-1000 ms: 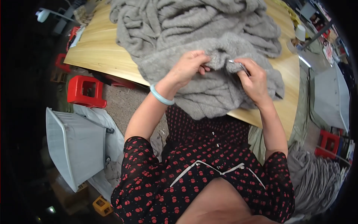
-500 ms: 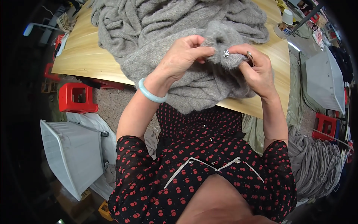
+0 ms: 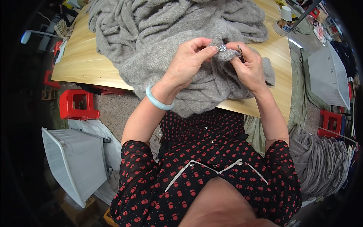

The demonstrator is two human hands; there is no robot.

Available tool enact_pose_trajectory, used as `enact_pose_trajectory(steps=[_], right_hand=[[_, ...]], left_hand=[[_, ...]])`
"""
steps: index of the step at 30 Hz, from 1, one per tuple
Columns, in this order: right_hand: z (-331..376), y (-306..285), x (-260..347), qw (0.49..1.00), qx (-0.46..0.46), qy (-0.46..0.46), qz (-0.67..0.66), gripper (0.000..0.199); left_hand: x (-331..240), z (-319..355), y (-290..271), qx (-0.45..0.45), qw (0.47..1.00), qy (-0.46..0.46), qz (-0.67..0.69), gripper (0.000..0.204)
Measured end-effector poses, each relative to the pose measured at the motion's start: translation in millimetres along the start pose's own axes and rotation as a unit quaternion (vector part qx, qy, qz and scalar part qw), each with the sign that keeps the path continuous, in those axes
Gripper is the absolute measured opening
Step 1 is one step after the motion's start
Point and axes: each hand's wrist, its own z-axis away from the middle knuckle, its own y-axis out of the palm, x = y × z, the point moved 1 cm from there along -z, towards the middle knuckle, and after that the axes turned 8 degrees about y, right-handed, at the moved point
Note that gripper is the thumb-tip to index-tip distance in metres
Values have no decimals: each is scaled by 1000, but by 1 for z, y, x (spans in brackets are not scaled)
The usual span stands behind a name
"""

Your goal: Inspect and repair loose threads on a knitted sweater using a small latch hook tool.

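A fuzzy grey knit garment (image 3: 159, 56) lies heaped over the table, and its near part is gathered up between my hands. On the gathered fabric sits a sparkling silvery button (image 3: 222, 48). My left hand (image 3: 189, 62) is closed, pinching the knit, its thumb tip right beside the button. From the other side my right hand (image 3: 248, 68) grips a fold of the same knit, with its index finger near the button's right edge. A small dark metal piece (image 3: 241, 53) shows at my right fingers; its kind is unclear. A pale blue bangle (image 3: 158, 101) circles my left wrist.
The wooden table (image 3: 75, 60) has a paper cup (image 3: 286, 14) at its far right. Red stools (image 3: 77, 105) and a grey plastic bin (image 3: 77, 162) stand to the left. On the right are another bin (image 3: 328, 73) and a grey fabric pile (image 3: 319, 162).
My right hand has moved left, bringing the button and fabric closer to my left hand. My left thumb now meets the button's edge. The view has shifted slightly.
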Motion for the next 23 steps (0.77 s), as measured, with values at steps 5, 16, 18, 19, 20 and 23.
enact_pose_trajectory(steps=[5, 16, 18, 19, 20, 23], right_hand=[[-3, 6, -4, 1000, 10, -8, 1, 20], [-8, 12, -8, 995, 25, 8, 101, 11], [-8, 15, -3, 994, -28, -28, 102, 15], [-8, 18, -3, 994, -27, -29, 102, 15], [-8, 21, -3, 992, -61, -53, 95, 20], [-9, 19, 1, 991, -65, -71, 94, 39]], left_hand=[[0, 1, -2, -12, 998, 29, -62, 17], [-1, 6, -3, 70, 731, 450, -508, 19], [5, 7, -3, 57, 728, 446, -517, 22], [9, 8, -3, 46, 726, 443, -524, 25], [12, 8, -3, 45, 726, 443, -524, 25], [19, 6, -5, 24, 713, 447, -540, 28]])
